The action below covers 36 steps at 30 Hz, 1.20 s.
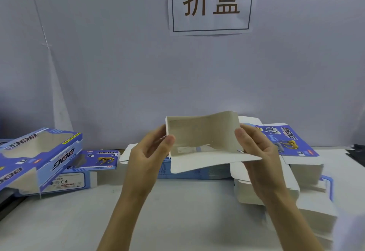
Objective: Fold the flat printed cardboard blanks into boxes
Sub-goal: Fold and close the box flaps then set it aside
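Packing workshop: stacked box blanks [308, 173]

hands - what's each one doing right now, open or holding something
Left hand: grips the left edge of the half-folded cardboard blank, thumb on its inner face.
Right hand: grips the same blank's right edge, thumb on the inside.

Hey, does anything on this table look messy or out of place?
Slightly. The folded boxes on the left lie tilted, leaning on one another rather than stacked. The blanks on the right are fanned unevenly. Nothing looks torn or spilled.
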### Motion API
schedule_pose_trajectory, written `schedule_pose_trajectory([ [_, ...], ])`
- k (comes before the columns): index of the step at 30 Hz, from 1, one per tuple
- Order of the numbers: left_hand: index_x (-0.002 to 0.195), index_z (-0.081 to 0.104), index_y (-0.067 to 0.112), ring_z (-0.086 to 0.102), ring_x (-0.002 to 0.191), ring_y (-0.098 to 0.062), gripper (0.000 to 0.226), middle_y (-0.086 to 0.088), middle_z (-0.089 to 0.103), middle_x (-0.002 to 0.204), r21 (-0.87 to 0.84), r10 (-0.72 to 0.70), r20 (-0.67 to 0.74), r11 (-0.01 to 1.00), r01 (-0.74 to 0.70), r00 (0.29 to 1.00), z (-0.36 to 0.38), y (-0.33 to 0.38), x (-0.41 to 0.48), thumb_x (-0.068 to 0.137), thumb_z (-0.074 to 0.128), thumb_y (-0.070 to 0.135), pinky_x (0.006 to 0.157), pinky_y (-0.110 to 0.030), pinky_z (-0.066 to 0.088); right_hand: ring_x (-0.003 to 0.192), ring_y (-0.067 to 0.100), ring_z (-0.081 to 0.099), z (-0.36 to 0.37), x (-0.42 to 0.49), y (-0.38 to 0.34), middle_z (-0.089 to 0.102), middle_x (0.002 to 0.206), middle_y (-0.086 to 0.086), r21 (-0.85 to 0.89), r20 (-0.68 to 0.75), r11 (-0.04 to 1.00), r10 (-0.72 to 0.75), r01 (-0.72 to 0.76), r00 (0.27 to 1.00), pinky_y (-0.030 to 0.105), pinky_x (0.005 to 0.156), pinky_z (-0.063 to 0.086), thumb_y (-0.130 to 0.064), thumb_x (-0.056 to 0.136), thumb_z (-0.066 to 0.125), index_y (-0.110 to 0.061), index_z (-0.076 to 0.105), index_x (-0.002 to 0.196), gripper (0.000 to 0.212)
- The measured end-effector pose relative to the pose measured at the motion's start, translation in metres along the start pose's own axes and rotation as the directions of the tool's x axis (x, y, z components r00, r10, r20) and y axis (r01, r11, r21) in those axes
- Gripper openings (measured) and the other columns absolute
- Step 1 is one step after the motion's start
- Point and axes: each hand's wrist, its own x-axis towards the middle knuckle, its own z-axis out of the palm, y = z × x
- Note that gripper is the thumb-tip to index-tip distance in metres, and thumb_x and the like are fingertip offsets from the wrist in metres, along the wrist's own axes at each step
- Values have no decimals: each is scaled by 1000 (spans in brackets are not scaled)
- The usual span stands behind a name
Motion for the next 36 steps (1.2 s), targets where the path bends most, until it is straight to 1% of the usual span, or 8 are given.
schedule_pose_trajectory([
  [9, 83, 76, 45, 69, 85, 0, 24, 14, 75, 92, 11, 90, 1, 996, -90, 996, -4, -3, 1, 79, 65, 25, 72, -10, 50, 75, 8, 62, 5, -3, -4, 69, 78, -11, -33, -88, 998, -62, 59, 994, 23, 68, 52, -36, 90, 60, -28, 74, 81, 19],
  [14, 84, 80, 28, 71, 83, -5, 16, 5, 76, 91, -369, -24, 90, 928, 55, 996, -7, -8, 3, 71, 71, 27, 69, -15, 54, 62, 26, 40, 2, -2, 1, 50, 68, 15, 100, -130, 988, 129, -116, 983, 30, 61, 34, -41, 89, 59, -2, 67, 79, 40],
  [17, 94, 78, 31, 71, 90, -8, 42, 4, 75, 100, -367, -45, 103, 927, 80, 994, -12, -13, 7, 55, 86, 45, 71, -16, 55, 62, 13, 60, 7, -1, 2, 69, 71, -2, 189, -64, 969, 176, -161, 982, 25, 64, 52, -32, 89, 61, -21, 77, 74, 24],
  [20, 91, 79, 33, 71, 89, -7, 21, 5, 75, 98, -344, -60, 116, 934, 97, 991, -16, -18, 8, 74, 67, 28, 71, -16, 55, 62, 10, 64, 9, -2, -1, 72, 74, -4, 198, -46, 970, 150, -139, 988, 19, 60, 53, -32, 88, 59, -28, 78, 75, 23],
  [27, 106, 76, 20, 65, 105, -20, 31, -5, 71, 113, -513, -223, 274, 789, 339, 935, -15, -21, 6, 84, 62, 37, 84, -32, 53, 48, 14, 58, 13, -6, -3, 67, 62, 4, 224, -146, 967, 158, -123, 977, 18, 44, 45, -40, 91, 53, -20, 73, 70, 35],
  [30, 123, 66, 20, 55, 122, -35, 74, -10, 64, 126, -416, -504, 386, 652, 633, 773, -18, -23, 9, 69, 56, 70, 105, -51, 38, 54, 22, 40, 10, -6, -4, 49, 63, 15, 160, -177, 986, 71, -43, 982, 23, 48, 34, -44, 85, 55, -17, 64, 69, 32],
  [33, 117, 70, 23, 65, 109, -34, 73, -11, 67, 123, -364, -601, 518, 490, 792, 609, -10, -21, 3, 63, 60, 71, 90, -53, 51, 45, 12, 35, 13, -8, -4, 41, 53, 4, 147, -138, 989, 18, 3, 990, 19, 43, 28, -44, 79, 58, -20, 60, 61, 30],
  [36, 118, 69, 12, 65, 106, -34, 63, -15, 68, 119, -560, -538, 439, 462, 688, 719, -3, -21, 5, 70, 66, 52, 90, -45, 54, 51, 10, 53, 21, -8, -4, 62, 64, 0, 202, -97, 979, 43, -22, 994, 17, 46, 42, -46, 78, 57, -25, 70, 72, 26],
])
